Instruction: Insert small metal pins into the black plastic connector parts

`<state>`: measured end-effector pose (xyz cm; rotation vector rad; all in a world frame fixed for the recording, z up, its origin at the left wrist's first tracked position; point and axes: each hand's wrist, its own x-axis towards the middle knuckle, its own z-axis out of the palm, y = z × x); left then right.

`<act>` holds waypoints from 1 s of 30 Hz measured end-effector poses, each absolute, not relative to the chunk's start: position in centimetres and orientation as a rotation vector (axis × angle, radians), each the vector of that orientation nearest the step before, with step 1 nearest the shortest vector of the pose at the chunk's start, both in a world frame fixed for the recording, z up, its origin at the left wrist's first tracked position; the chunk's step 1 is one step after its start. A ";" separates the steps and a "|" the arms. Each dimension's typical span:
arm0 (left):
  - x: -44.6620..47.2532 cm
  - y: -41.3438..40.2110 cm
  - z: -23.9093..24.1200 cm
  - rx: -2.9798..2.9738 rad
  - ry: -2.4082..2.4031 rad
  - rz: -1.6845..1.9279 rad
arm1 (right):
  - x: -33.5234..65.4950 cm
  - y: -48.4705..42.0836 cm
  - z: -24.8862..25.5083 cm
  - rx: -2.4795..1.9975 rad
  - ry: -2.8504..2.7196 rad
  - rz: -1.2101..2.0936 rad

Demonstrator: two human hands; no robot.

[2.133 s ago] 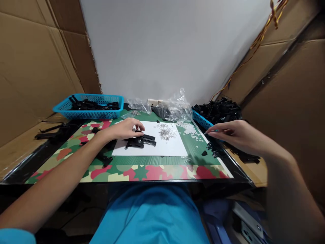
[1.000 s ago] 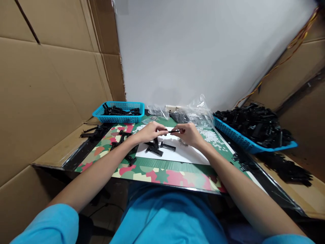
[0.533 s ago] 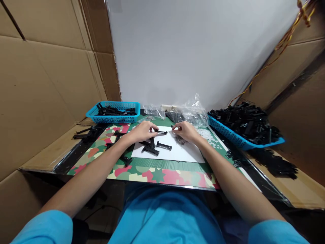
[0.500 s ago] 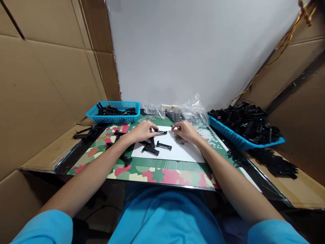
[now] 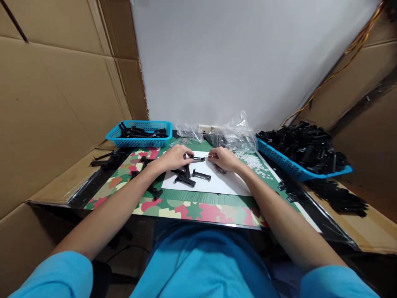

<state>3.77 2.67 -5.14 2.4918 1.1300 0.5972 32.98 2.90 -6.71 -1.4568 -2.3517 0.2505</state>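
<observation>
My left hand (image 5: 178,157) pinches one end of a slim black plastic part (image 5: 197,158), which points to the right over the white sheet (image 5: 223,188). Close to the part's free end, my right hand (image 5: 223,159) has its fingertips pressed together on a thin, light-coloured piece too small to name. A small gap separates the two hands. Several similar black parts lie on the sheet below them, among them one long frame-like part (image 5: 201,175) and another one (image 5: 185,181). Beneath my right hand is a pile of tiny dark pieces (image 5: 220,169).
A blue basket (image 5: 138,143) of black parts stands at the back left; a fuller blue basket (image 5: 279,159) is at the right. Clear plastic bags (image 5: 235,138) lie against the wall. White discs (image 5: 252,163) are scattered right of the sheet. Cardboard panels (image 5: 56,82) enclose the left side.
My right hand has turned slightly, and a thin light piece now shows at its fingertips instead of a dark one. My left hand keeps the black part. The view has shifted slightly.
</observation>
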 end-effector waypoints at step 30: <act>4.1 2.4 -4.9 2.531 1.048 0.689 | 33.3 1.0 -4.9 -1.087 -2.066 0.782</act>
